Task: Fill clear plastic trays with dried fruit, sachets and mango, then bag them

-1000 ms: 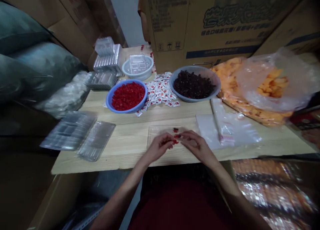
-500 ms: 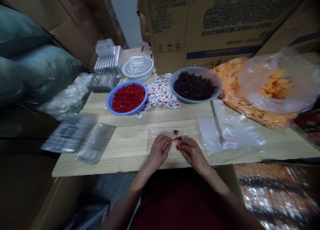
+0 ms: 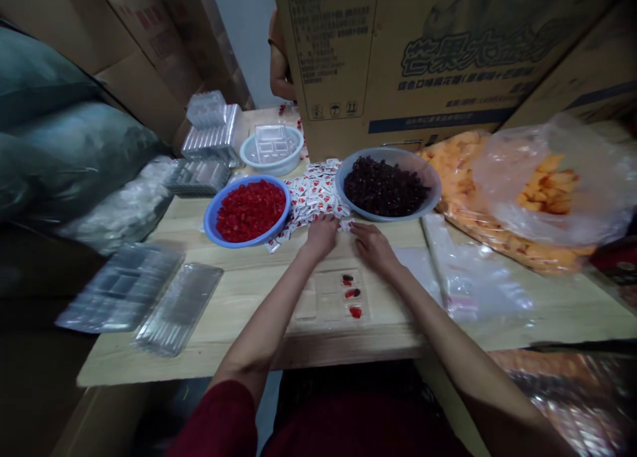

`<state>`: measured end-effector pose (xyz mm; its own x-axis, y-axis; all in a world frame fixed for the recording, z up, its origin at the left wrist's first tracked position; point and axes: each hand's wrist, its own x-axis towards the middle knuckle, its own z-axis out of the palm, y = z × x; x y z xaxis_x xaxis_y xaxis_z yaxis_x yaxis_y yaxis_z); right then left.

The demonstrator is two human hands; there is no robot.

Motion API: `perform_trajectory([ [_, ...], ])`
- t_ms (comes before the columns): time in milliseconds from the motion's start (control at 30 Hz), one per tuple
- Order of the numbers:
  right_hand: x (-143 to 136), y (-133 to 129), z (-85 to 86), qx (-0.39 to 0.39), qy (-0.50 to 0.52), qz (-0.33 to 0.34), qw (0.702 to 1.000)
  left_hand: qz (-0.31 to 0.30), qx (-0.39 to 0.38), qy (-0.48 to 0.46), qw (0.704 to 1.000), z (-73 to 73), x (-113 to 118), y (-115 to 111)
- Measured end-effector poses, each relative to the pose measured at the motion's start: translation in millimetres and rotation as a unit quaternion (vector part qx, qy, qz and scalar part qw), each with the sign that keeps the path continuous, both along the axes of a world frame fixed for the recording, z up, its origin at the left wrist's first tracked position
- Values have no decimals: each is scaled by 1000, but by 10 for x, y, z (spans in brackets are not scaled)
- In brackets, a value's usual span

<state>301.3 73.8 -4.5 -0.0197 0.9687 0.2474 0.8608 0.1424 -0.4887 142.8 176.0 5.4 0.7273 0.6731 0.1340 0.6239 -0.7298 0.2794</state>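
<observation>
My left hand [image 3: 323, 237] reaches to the front of a pile of small white sachets with red print [image 3: 314, 190]. Its fingers are bent together at the pile, and what they grip is hidden. Beside it, my right hand [image 3: 372, 243] has its fingers stretched towards a loose sachet [image 3: 346, 225] lying between the two hands. Under my forearms a clear plastic compartment tray [image 3: 331, 300] lies on the table. Down its right side, separate compartments hold red and dark pieces [image 3: 352, 293], with only red pieces [image 3: 355, 312] in the nearest one.
A blue bowl of red pieces [image 3: 211, 226] stands left of the sachets, a bowl of dark pieces [image 3: 434, 190] right. Clear plastic trays [image 3: 179, 304] lie at left. Plastic bags [image 3: 462, 278] and a bag of orange food [image 3: 502, 225] lie right. A large carton [image 3: 338, 59] rises behind; a person's arm [image 3: 280, 65] shows beside it.
Both hands have moved forward from the compartment tray to the sachet pile. The red pieces by my right fingers now lie in the nearest compartment. The view has shifted slightly.
</observation>
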Motion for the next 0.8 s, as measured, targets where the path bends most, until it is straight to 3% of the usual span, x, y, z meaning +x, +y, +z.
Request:
perform_trajectory([
  [100,-113,370,-138,-53,-109,10,993,-11,-5,12,1000,-106,149,40],
  [167,-151,479,-167,-65,-127,7,990,-17,-13,14,1000,-112,171,75],
  [333,-83,338,-175,-64,-138,-29,988,19,-30,-14,999,-26,-103,6],
  [433,-6,86,-210,-55,-138,-60,987,89,-118,-132,980,-22,-501,-328],
  [500,30,-93,-241,-40,-129,-68,989,126,-230,-237,936,-49,-765,-642],
  [567,40,-256,-248,-21,-102,-79,991,143,-287,-268,908,-76,-944,-952],
  [633,3,-407,-200,-4,-47,-105,993,154,-271,-236,920,-87,-1005,-1195],
  [700,-108,-567,-96,14,29,-126,991,154,-206,-197,946,-82,-977,-1340],
  [800,-440,-850,85,48,129,-92,986,149,-89,-169,970,-65,-904,-1407],
])
